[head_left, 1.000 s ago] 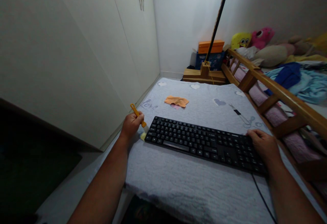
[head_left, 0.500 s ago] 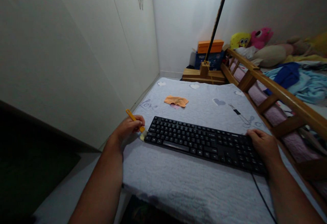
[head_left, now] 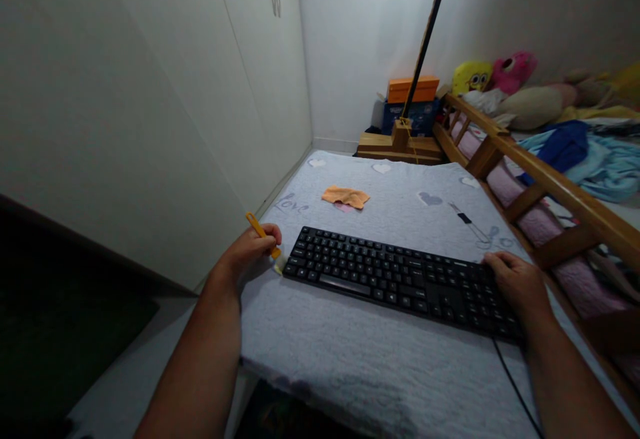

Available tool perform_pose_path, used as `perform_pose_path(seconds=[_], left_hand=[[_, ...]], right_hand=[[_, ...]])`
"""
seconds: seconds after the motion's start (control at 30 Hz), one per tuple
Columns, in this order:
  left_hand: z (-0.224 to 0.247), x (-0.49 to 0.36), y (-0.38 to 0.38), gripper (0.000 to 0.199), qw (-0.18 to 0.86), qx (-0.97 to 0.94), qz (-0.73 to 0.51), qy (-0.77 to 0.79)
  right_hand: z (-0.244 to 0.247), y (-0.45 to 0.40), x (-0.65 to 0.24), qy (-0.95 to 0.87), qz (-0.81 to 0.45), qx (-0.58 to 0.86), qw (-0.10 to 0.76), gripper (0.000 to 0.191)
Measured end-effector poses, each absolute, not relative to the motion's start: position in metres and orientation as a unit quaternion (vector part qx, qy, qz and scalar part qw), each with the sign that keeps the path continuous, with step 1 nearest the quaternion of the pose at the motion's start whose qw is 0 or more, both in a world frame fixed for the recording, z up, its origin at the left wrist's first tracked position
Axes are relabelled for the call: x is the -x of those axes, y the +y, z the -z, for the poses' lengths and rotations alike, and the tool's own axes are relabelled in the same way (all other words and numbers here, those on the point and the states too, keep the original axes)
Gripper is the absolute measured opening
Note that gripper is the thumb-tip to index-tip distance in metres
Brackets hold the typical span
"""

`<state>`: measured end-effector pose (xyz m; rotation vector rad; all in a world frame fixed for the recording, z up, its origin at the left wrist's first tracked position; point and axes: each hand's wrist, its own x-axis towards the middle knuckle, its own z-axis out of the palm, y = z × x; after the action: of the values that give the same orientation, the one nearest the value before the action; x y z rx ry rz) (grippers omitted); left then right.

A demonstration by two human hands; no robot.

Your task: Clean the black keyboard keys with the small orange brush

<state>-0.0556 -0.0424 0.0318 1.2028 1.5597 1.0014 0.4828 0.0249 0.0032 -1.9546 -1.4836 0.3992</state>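
A black keyboard (head_left: pixel 370 272) lies at a slant across the cloth-covered table. My left hand (head_left: pixel 257 242) is closed round the yellow handle of a small brush (head_left: pixel 256 224). The pale bristles point down beside the keyboard's left edge; whether they touch it, I cannot tell. At the other end, my right hand (head_left: pixel 517 285) grips the keyboard's right edge, thumb on top and the other fingers mostly hidden. Beyond the keyboard lie a crumpled orange cloth (head_left: pixel 345 196) and a thin wire tool (head_left: pixel 465 218) with a black middle piece.
A pale blue cloth with hearts covers the table (head_left: pixel 320 345). The keyboard's cable (head_left: pixel 510 375) runs off the near right side. White cupboard doors (head_left: pixel 175 92) stand on the left, a wooden bed rail (head_left: pixel 560 165) on the right. Boxes (head_left: pixel 413 90) and a lamp-like pole (head_left: pixel 425 45) are behind.
My left hand and the brush have shifted very slightly left, away from the keyboard's edge. The right hand and the keyboard stay as they were.
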Motion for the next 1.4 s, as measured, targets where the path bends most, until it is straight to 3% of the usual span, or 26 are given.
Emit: perform_pose_path(seconds=[0.53, 0.73, 1.1, 1.4], left_hand=[[-0.032, 0.055, -0.044, 0.013, 0.497, -0.496, -0.395, 0.592], [-0.032, 0.058, -0.046, 0.026, 0.522, -0.493, -0.416, 0.558], [-0.032, 0.048, -0.039, 0.031, 0.41, -0.51, -0.489, 0.577], [-0.03, 0.047, -0.038, 0.026, 0.425, -0.527, -0.456, 0.577]], right_hand=[[-0.011, 0.022, -0.48, -0.554, -0.179, 0.747, 0.321, 0.037], [-0.012, 0.019, -0.484, -0.547, -0.202, 0.752, 0.307, 0.037], [-0.011, 0.011, -0.487, -0.547, -0.179, 0.744, 0.34, 0.039], [-0.011, 0.012, -0.484, -0.551, -0.185, 0.747, 0.324, 0.037]])
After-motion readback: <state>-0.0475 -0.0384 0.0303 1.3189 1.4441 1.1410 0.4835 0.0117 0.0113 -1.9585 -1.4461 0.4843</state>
